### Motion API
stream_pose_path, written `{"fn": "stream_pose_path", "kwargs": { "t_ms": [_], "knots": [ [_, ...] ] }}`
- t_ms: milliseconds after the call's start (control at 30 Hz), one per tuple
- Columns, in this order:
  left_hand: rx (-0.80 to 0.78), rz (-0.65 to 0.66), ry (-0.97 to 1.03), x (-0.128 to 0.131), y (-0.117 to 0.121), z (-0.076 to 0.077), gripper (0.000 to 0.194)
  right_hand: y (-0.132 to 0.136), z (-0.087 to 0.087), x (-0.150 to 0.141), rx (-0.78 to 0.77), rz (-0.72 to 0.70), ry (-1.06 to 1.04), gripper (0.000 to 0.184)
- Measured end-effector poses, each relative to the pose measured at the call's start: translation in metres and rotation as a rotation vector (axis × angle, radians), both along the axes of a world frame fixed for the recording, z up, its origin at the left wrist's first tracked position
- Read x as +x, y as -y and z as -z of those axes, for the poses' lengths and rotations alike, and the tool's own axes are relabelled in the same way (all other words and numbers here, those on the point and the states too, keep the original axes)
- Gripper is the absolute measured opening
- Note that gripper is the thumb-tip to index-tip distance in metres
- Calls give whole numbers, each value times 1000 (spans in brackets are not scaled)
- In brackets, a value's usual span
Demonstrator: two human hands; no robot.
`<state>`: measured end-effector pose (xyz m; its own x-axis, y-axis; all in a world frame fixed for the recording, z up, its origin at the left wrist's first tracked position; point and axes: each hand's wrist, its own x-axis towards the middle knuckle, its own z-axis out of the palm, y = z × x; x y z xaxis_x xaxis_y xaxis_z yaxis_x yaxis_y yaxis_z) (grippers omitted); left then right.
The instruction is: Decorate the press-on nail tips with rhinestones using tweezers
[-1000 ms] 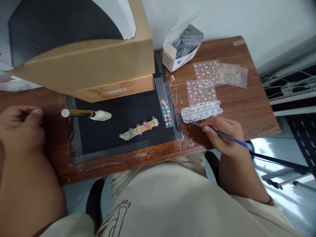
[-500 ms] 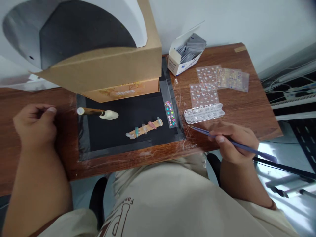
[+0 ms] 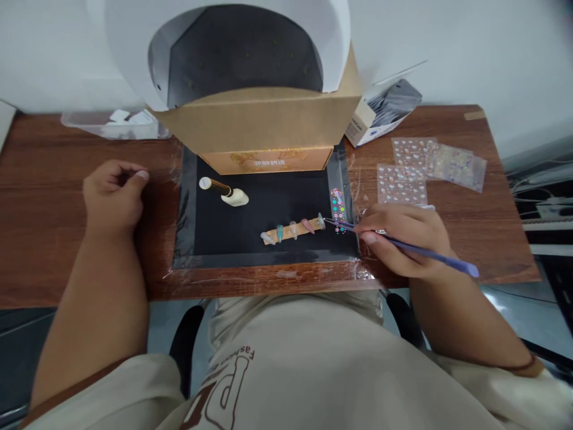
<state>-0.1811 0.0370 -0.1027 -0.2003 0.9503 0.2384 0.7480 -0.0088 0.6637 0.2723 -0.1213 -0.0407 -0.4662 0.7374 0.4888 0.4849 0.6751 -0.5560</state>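
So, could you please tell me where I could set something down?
Bare: the table left of the left hand, and the black mat between bottle and nail strip. Crowded: around the right hand, tweezers and sticker sheets.

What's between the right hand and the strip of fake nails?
The head view shows the tips of the purple tweezers, with shiny flower stickers on the mat underneath.

Behind my wooden table [image 3: 501,239] I see a plain pale wall [image 3: 474,48]; below, a bluish-grey floor [image 3: 510,304] catches light.
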Motion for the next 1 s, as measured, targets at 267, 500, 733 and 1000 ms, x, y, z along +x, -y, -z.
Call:
{"fn": "stream_pose_path", "kwargs": {
  "t_ms": [267,500,733,1000],
  "knots": [
    [-7,9,6,-5,-2,4,20,-15,-4,6,-20,-88,81,16],
    [-39,-33,-50,0,0,-2,17,-10,10,11,-53,-112,66,17],
    [-48,-43,-46,-2,-2,0,20,-10,8,13,-60,-129,88,16],
    [18,-2,-13,5,2,-2,22,-12,7,9,-29,-137,113,12]
  ]
}}
